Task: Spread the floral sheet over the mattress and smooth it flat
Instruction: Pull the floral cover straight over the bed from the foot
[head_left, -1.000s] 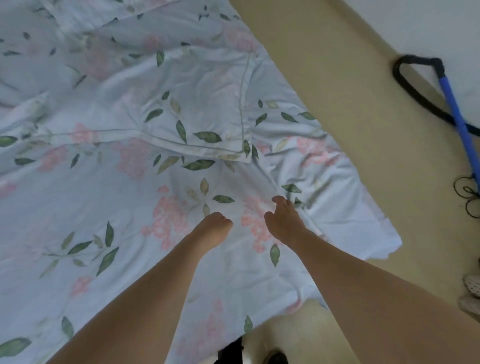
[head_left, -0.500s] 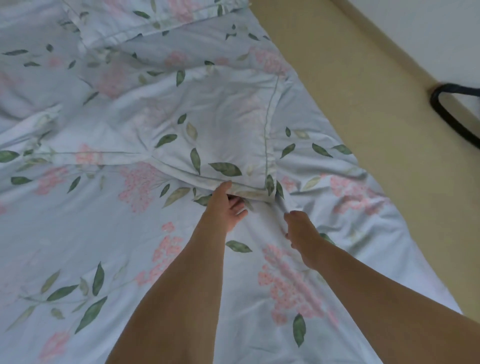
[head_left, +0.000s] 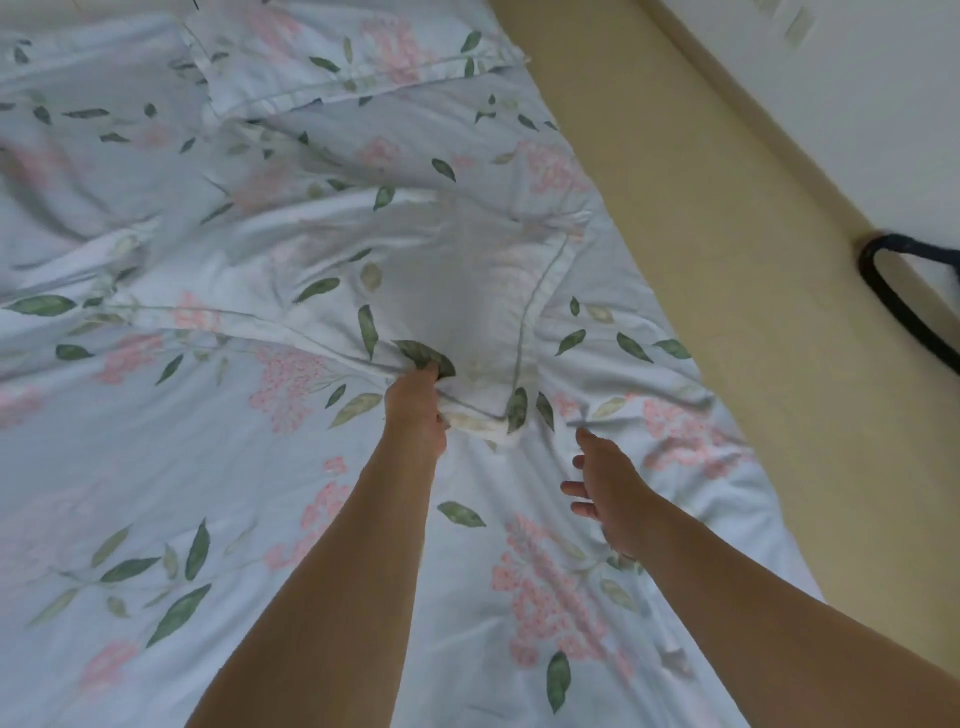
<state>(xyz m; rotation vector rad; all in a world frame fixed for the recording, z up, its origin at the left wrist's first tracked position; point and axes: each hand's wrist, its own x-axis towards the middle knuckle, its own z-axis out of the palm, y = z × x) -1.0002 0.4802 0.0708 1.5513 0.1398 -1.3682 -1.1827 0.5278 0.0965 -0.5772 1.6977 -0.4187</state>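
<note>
The pale blue floral sheet (head_left: 208, 467) with pink blossoms and green leaves covers the mattress, rumpled toward the top left. A folded-over corner flap (head_left: 467, 291) with a stitched hem lies on it in the middle. My left hand (head_left: 418, 410) grips the bunched corner of that flap. To its right, my right hand (head_left: 605, 486) hovers just over the sheet with fingers loosely spread, holding nothing. The mattress itself is hidden under the fabric.
A matching floral pillow (head_left: 337, 57) lies at the head of the bed. Beige floor (head_left: 727, 312) runs along the bed's right side up to a white wall (head_left: 857, 104). A black cable loop (head_left: 893, 306) lies on the floor by the wall.
My view and both arms moved up the bed. My left hand reached the folded flap's corner and closed on it. My right hand came off the sheet and spread its fingers.
</note>
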